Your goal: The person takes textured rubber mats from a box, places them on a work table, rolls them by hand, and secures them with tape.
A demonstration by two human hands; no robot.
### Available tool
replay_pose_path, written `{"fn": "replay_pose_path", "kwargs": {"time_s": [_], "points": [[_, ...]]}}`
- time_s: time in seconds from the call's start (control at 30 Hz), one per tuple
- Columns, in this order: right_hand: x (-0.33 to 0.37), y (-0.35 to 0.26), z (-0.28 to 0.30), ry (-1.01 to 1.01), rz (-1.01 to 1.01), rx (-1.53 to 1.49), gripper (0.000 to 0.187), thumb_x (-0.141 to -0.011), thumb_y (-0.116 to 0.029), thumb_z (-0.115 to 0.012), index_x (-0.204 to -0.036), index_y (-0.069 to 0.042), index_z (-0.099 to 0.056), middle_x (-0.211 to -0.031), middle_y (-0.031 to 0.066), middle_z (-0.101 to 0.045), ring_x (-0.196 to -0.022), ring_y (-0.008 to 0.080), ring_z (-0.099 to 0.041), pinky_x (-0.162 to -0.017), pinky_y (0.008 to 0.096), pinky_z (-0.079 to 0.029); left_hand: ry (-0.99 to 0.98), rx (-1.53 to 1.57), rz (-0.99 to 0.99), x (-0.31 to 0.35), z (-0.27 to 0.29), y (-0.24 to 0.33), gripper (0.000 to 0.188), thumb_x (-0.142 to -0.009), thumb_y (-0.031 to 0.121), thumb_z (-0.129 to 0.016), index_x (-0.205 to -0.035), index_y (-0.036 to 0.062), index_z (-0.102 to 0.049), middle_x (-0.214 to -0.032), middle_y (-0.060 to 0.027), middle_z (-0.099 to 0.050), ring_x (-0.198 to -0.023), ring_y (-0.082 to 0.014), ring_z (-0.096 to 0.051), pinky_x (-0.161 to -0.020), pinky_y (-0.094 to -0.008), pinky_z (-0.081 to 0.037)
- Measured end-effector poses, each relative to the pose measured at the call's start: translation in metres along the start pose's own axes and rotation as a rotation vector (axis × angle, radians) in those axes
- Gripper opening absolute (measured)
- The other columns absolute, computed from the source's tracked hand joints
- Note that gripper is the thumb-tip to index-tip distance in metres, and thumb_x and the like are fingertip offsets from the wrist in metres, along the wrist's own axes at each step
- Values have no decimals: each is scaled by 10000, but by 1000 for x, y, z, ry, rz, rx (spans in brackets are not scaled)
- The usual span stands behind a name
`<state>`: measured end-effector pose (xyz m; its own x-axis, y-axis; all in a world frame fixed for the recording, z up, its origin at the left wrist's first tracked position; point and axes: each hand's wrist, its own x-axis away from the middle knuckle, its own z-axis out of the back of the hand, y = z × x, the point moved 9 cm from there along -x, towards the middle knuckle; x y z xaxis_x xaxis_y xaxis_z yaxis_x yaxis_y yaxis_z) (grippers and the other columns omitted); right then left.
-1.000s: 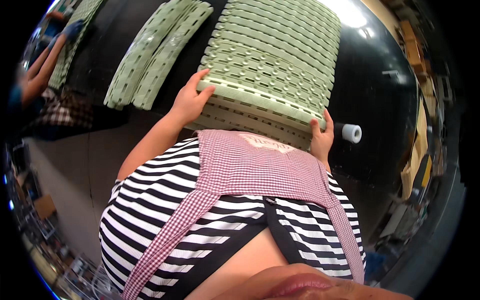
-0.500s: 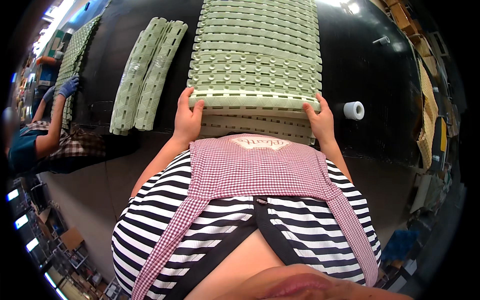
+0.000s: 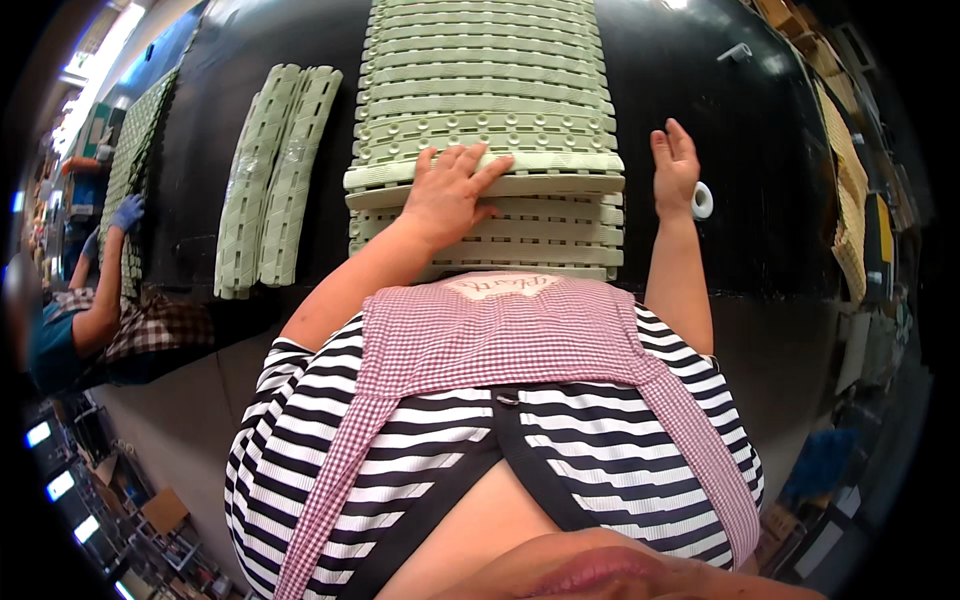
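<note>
A pale green slatted plastic mat (image 3: 480, 88) with raised round studs runs away from me over the black table. Its near end is folded over, and the thick folded edge (image 3: 560, 170) lies on more of the green slatted material. My left hand (image 3: 445, 198) rests on this fold left of its middle, fingers spread and palm down. To the right of the mat, my right hand (image 3: 675, 175) is raised off it with the fingers stretched out and nothing in them. Just beyond its wrist stands a small white roll (image 3: 703, 201), partly hidden by that hand.
Two folded green mats (image 3: 270, 185) with clear wrap lie side by side to the left. A small pale piece (image 3: 735, 52) lies at the far right of the black table (image 3: 690, 90). At far left, a gloved co-worker (image 3: 125, 215) handles another green mat (image 3: 135, 140).
Both hands have left the mat's side edges. The left moved inward onto the top of the fold; the right let go and moved out toward the white roll. The folded edge sits slightly farther away.
</note>
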<state>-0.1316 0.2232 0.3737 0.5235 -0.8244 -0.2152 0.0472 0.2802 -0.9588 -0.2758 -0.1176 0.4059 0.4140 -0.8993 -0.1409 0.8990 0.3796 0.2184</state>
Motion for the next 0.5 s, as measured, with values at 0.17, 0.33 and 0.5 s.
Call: {"fn": "replay_pose_path", "kwargs": {"time_s": [0.17, 0.33, 0.5], "points": [[-41, 29, 153, 38, -342, 474, 506, -874, -135, -724, -1360, -32, -627, -1361, 193, -629, -1277, 290, -595, -1064, 352, -463, -6, -9, -12, -8, 0, -4, 772, -790, 314, -818, -1485, 307, -482, -1444, -73, -527, -1311, -285, -502, -1099, -512, -316], [-32, 94, 155, -337, -644, 636, 510, -753, -132, -752, -1249, -23, -701, -1143, 122, -715, -1070, 229, -660, -977, 350, -487, -22, -49, -16, -9, -6, -5, 799, -798, 318, -816, -1505, 355, -446, -1446, -66, -515, -1306, -269, -496, -1099, -511, -308], [-18, 109, 147, -252, -625, 725, 284, -799, -86, -650, -1068, -29, -719, -983, 94, -721, -838, 205, -681, -701, 325, -530, -41, -28, -36, -11, -3, 1, 799, -802, 302, -812, -1508, 354, -441, -1462, -67, -499, -1317, -269, -485, -1102, -514, -301]]}}
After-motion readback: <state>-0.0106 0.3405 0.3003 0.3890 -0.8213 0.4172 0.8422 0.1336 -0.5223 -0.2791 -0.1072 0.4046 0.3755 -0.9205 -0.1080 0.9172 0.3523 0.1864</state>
